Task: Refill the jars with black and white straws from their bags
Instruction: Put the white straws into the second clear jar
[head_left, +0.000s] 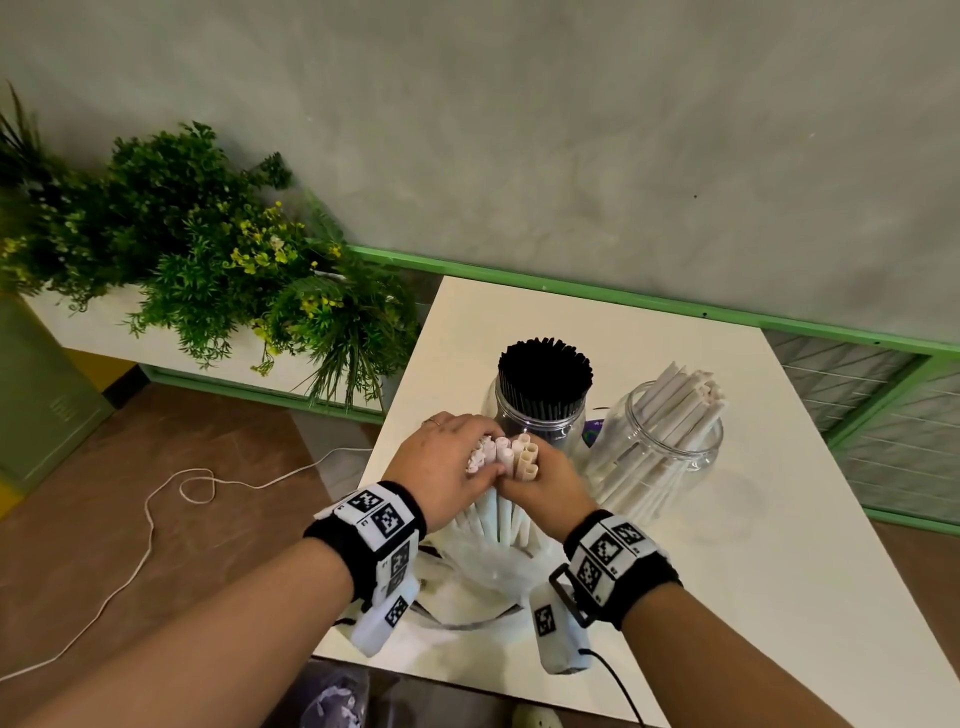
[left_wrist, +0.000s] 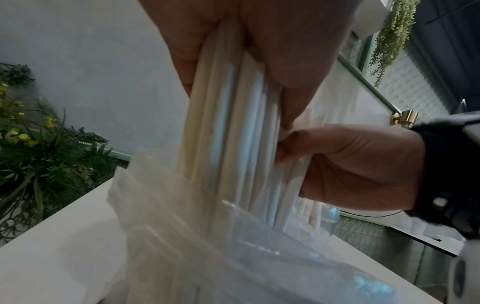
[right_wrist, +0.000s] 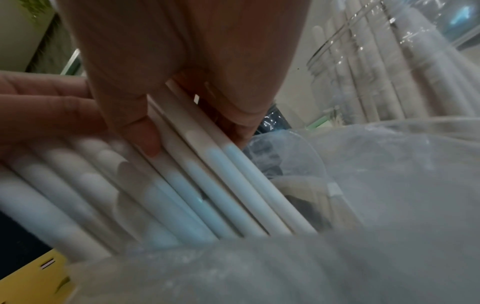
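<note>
A bundle of white straws stands upright in a clear plastic bag near the table's front edge. My left hand grips the left part of the bundle near its top. My right hand pinches a few straws on the right side. In the left wrist view the white straws run down into the bag. The right wrist view shows my thumb and fingers around the straws. Behind stand a clear jar of black straws and a clear jar of white straws.
The white table has bare surface to the right of the jars. A planter of green plants sits to the left against the wall. A white cord lies on the brown floor. A green rail runs behind the table.
</note>
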